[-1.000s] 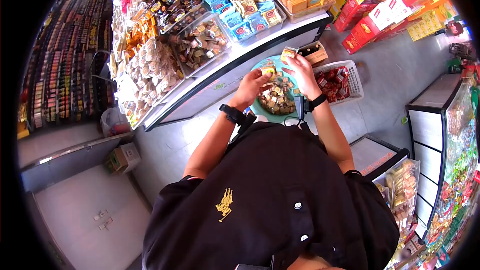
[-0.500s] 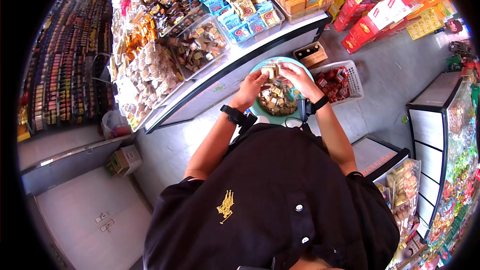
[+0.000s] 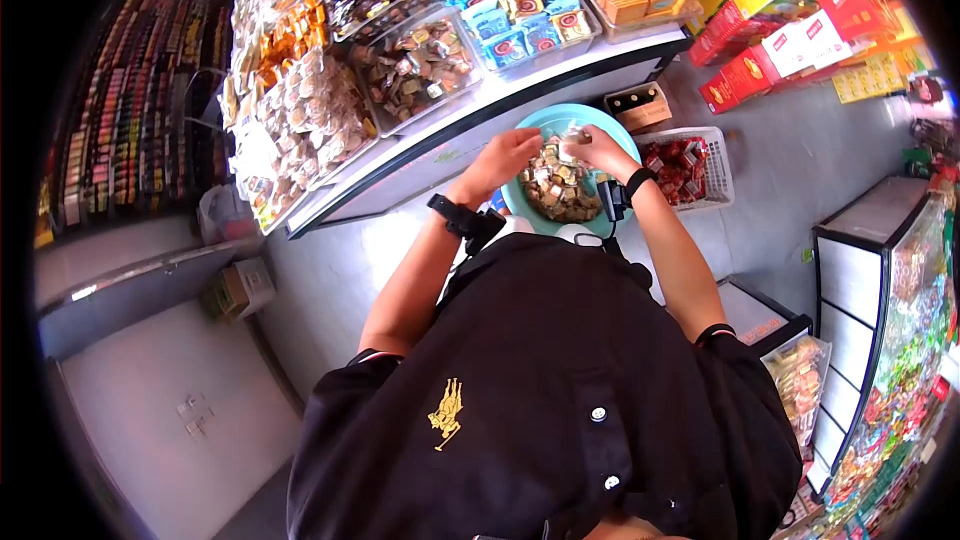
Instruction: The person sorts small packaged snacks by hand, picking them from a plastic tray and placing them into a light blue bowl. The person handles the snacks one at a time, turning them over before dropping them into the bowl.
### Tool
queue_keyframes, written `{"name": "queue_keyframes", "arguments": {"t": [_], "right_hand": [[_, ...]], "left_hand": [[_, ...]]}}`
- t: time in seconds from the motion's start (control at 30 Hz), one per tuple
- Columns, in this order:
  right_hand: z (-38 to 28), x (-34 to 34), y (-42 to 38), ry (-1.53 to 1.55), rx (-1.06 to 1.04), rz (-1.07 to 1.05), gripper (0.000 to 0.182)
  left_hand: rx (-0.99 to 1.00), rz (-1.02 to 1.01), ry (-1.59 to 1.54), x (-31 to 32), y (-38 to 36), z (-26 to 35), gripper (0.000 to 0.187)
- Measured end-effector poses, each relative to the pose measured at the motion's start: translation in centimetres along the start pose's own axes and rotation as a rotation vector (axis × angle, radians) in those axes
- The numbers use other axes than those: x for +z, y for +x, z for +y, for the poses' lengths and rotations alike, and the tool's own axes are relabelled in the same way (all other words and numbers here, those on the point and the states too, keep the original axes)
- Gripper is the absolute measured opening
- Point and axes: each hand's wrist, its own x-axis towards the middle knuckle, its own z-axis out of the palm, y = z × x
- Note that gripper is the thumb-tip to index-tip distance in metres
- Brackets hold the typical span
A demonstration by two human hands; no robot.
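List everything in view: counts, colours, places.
Round plastic basin: one, turquoise, on the floor
Small wrapped packets: many, brownish, in the basin
Rectangular plastic basket: one, white, right of the basin
Shiny packets: several, red, in the basket
Small cardboard box: one, brown, beyond the basket
Long counter: one, white with black edging, beyond the basin
Packaged goods: many, mixed colours, on the counter
Cardboard cartons: several, red and yellow, upper right
Double-door cabinet: one, grey, lower left
Tall stocked rack: one, dark, far left
Shiny wrapped goods: many, multicoloured, far right
Buttoned shirt: one, black, on the person
Wrist straps: two, black, one per wrist
Left hand: one, bare, over the basin
Right hand: one, bare, over the basin
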Motion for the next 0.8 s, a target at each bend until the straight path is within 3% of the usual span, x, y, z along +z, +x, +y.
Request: {"name": "queue_keyframes", "arguments": {"t": [0.1,0.13,0.23,0.33,0.37,0.4,0.47,0.57,0.6,0.67,0.73,0.8], "right_hand": [[-0.3,1.0,0.2,-0.03,0.018,-0.108,0.043],[2.5,1.5,2.4,-0.062,0.072,-0.1,0.042],[2.8,2.9,3.4,-0.01,0.093,-0.156,0.04],[5.7,2.3,8.8,-0.343,-0.047,-0.153,0.058],[0.9,2.0,6.4,-0.354,-0.03,-0.081,0.058],[-1.1,2.1,5.3,-0.235,-0.279,0.114,0.051],[-9.2,0.1,2.5,-0.195,-0.531,0.132,0.038],[-24.1,-1.2,-7.9,-0.248,-0.791,0.31,0.026],[-27.1,-1.3,-11.2,-0.079,-0.954,0.29,0.025],[-31.2,-2.2,-18.5,-0.076,-1.251,0.24,0.031],[-32.4,-5.0,-24.4,-0.049,-1.565,-0.029,0.044],[-33.5,-5.0,-29.1,-0.536,-1.797,0.404,0.053]], "left_hand": [[0.082,0.07,-0.083,-2.2,-2.8,3.4,0.038],[0.113,0.074,-0.113,-2.4,-4.7,5.7,0.037],[0.286,0.04,-0.12,-3.2,-10.1,11.8,0.034],[0.612,0.108,-0.06,-4.9,-15.4,16.0,0.024],[0.716,0.193,0.002,-5.4,-18.0,17.8,0.023],[0.83,0.352,0.152,-5.8,-20.2,19.2,0.019],[1.118,0.49,0.137,-6.1,-24.5,21.2,0.025],[1.314,0.29,-0.019,-6.3,-30.8,22.9,0.038],[1.428,0.21,-0.047,-5.8,-30.8,23.1,0.039],[1.617,-0.055,-0.092,-5.0,-30.7,23.5,0.041],[1.549,-0.193,-0.132,-4.6,-31.7,23.4,0.045],[1.356,-0.173,-0.144,-4.2,-33.7,23.3,0.039]]}}
